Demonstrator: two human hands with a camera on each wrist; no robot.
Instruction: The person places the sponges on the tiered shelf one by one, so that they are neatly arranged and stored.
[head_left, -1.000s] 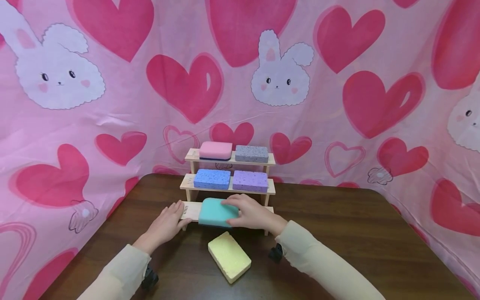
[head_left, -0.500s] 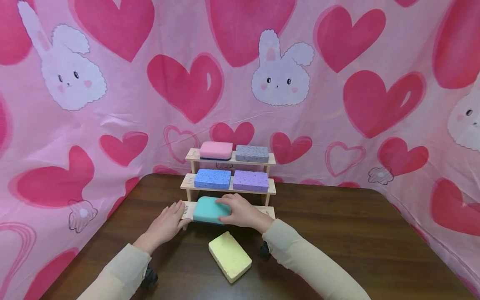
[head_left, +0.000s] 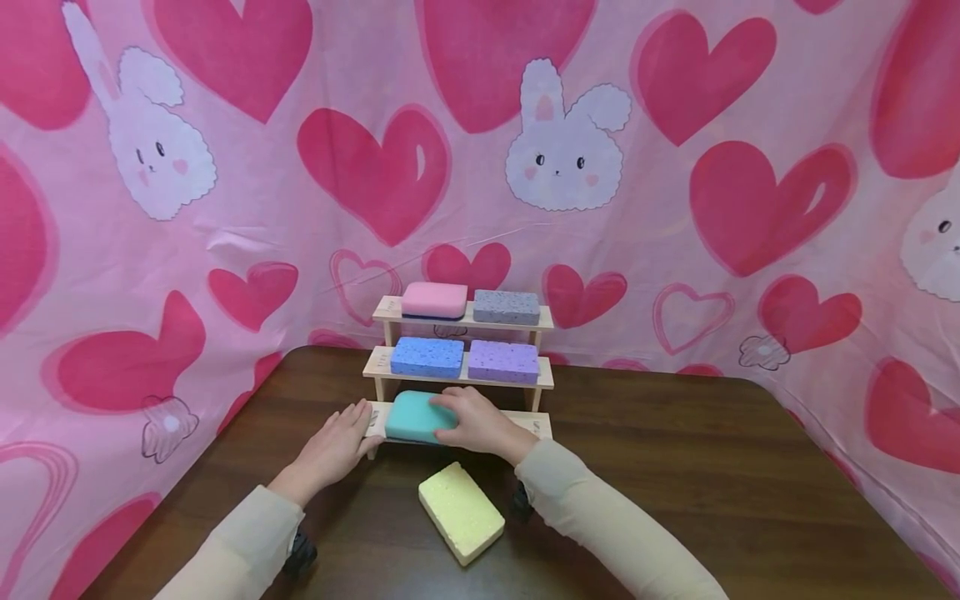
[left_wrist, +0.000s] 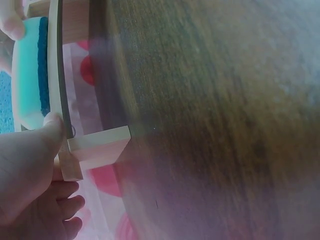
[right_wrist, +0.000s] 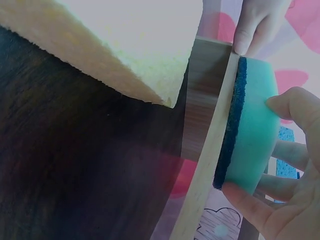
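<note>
On the lowest step of a three-tier wooden stand (head_left: 531,422) lies a teal scrub sponge (head_left: 411,416) with a dark blue scouring layer underneath. My right hand (head_left: 480,423) holds this sponge from its right side, thumb and fingers spread around its edges in the right wrist view. At the left end of the same step, my left hand (head_left: 330,446) grips the board, its thumb (left_wrist: 53,127) at the front edge close to the sponge's corner. A yellow sponge (head_left: 461,512) lies slanted on the table in front of the stand.
A blue sponge (head_left: 427,357) and a purple sponge (head_left: 502,362) sit on the middle step. Above them are a pink sponge (head_left: 433,300) and a grey sponge (head_left: 506,307). The brown wooden table (head_left: 675,483) is backed by a pink heart-patterned cloth (head_left: 480,192).
My right hand has slid the teal sponge leftward along the lowest step, toward my left hand. The left hand has stayed on the step's end.
</note>
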